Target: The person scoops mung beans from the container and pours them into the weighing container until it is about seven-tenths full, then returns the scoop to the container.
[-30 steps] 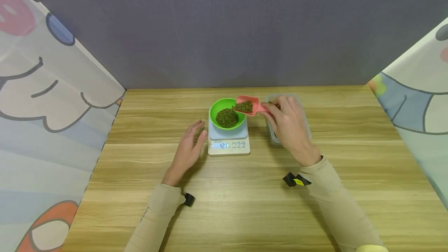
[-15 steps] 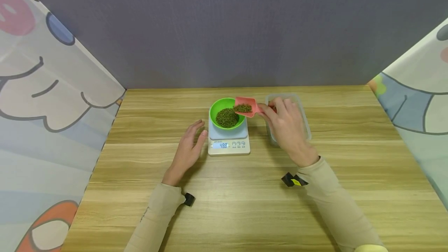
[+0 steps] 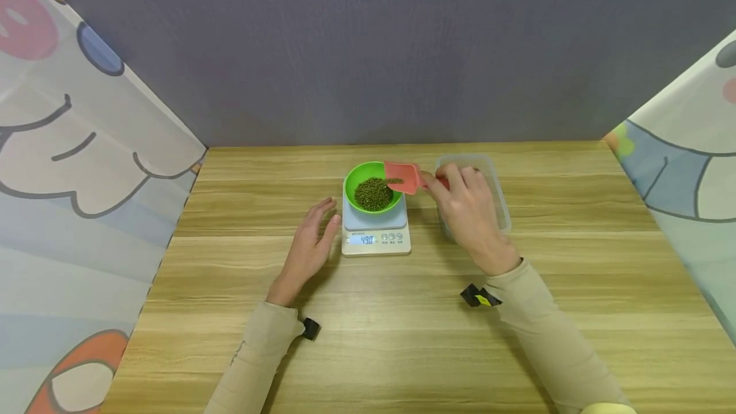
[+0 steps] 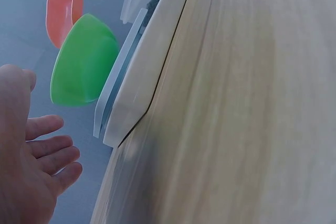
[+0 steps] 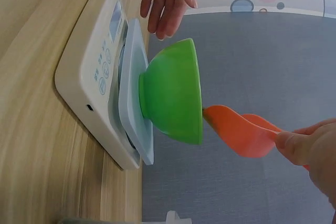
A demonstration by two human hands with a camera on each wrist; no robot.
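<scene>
A green bowl holding a heap of small green beans stands on a white digital kitchen scale, whose display reads 49.0. My right hand pinches the handle of a pink scoop, its lip just over the bowl's right rim. A few beans lie along the scoop's front edge. In the right wrist view the scoop tilts down toward the bowl. My left hand is beside the scale's left side, fingers extended and holding nothing; the left wrist view shows it apart from the bowl.
A clear plastic container stands on the wooden table right of the scale, partly hidden under my right hand. Beans show through its wall in the left wrist view. A grey panel rises behind the table.
The scoop has tipped further and moved slightly left, and most of its beans have slid out. The scale's reading rose from 42.1 through 48.8 to 49.0. My left hand has stayed put.
</scene>
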